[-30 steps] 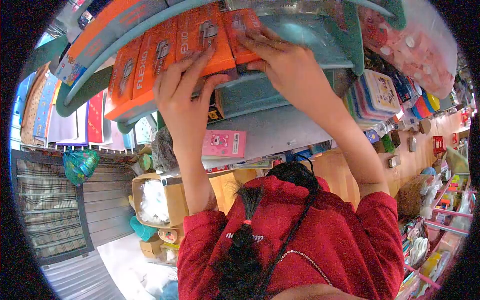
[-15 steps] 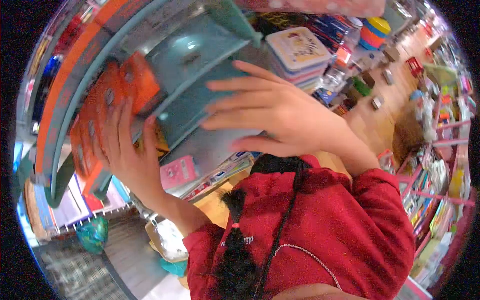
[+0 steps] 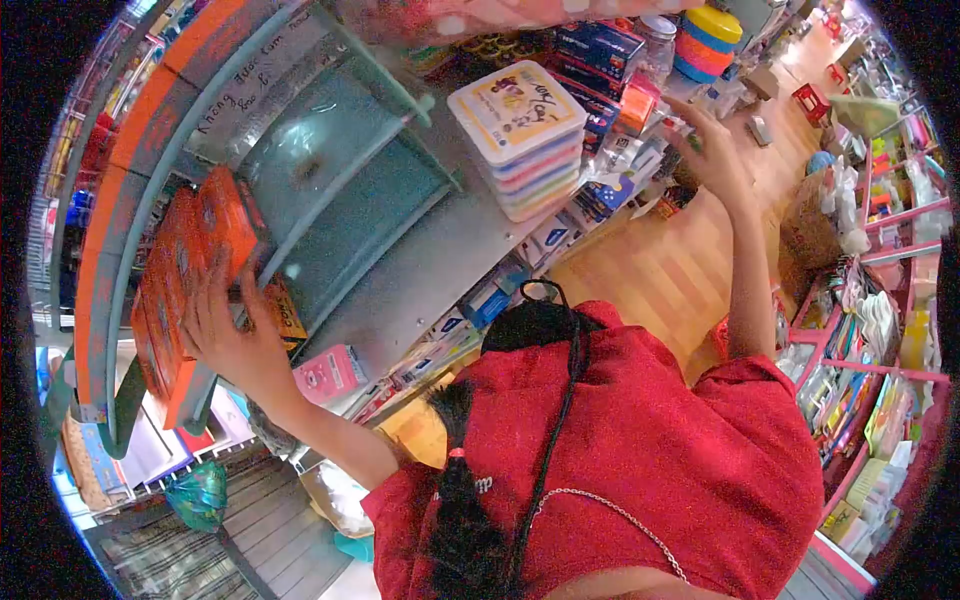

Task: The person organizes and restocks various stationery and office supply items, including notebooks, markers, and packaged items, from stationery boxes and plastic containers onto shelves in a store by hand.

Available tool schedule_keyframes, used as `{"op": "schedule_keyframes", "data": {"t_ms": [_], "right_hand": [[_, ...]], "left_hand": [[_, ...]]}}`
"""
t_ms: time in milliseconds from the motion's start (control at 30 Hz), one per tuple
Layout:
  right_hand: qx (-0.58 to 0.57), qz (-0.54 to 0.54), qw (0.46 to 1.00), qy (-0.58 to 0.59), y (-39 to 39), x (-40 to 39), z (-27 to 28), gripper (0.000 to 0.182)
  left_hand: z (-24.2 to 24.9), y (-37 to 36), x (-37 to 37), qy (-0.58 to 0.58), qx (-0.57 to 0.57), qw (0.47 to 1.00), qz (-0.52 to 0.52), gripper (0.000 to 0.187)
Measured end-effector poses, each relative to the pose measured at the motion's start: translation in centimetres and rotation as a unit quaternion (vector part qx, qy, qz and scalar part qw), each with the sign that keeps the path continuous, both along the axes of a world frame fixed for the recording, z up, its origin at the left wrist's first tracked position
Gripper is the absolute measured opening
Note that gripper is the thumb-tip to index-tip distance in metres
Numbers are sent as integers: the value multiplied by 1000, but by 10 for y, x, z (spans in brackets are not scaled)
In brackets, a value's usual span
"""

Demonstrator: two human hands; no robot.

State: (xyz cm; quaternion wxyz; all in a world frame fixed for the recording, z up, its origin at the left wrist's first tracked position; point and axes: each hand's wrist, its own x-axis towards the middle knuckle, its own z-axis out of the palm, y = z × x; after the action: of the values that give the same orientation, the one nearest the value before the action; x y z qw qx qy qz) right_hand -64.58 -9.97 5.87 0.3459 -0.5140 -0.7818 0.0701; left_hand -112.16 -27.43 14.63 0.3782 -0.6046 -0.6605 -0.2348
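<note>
**Left hand on the orange boxes, right hand up at the shelf goods**

The fingers (image 3: pixel 205 300) of the left hand (image 3: pixel 228 335) are spread and lie flat against the face of the orange boxes (image 3: pixel 185 280). These boxes stand in a row on the edge of a teal shelf (image 3: pixel 340 200), which looks tilted in this view, and the hand presses on the box at the end of the row. Just below the hand, on a lower level, lies a pink box (image 3: pixel 328 372).

The right hand (image 3: pixel 712 152) is raised well apart from the left one, with the arm stretched up. Its fingers are loosely bent and slightly spread, near small packed goods (image 3: pixel 640 150) on the grey shelf; whether they touch or pinch anything cannot be told. Beside these goods stands a stack of flat lidded containers (image 3: pixel 520 140) in several colours, with dark blue boxes (image 3: pixel 598 45) behind it.

The person wears a red top (image 3: pixel 650 450) with a black strap across it. At the right side, pink racks (image 3: pixel 880 330) with more goods stand over a wooden floor (image 3: pixel 650 270).
</note>
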Motion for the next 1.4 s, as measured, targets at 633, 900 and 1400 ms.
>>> {"op": "schedule_keyframes", "data": {"t_ms": [633, 900, 1400], "right_hand": [[82, 23, 986, 142, 64, -51, -7, 86], [-8, 49, 960, 276, 73, -56, -11, 77], [-3, 58, 928, 368, 65, -55, -10, 71]], "left_hand": [[-8, 2, -5, -40, 13, 999, -2, 24], [-10, 4, -7, -36, 32, 999, -3, 24], [-9, 6, 1, -24, 53, 998, 30, 22]]}}
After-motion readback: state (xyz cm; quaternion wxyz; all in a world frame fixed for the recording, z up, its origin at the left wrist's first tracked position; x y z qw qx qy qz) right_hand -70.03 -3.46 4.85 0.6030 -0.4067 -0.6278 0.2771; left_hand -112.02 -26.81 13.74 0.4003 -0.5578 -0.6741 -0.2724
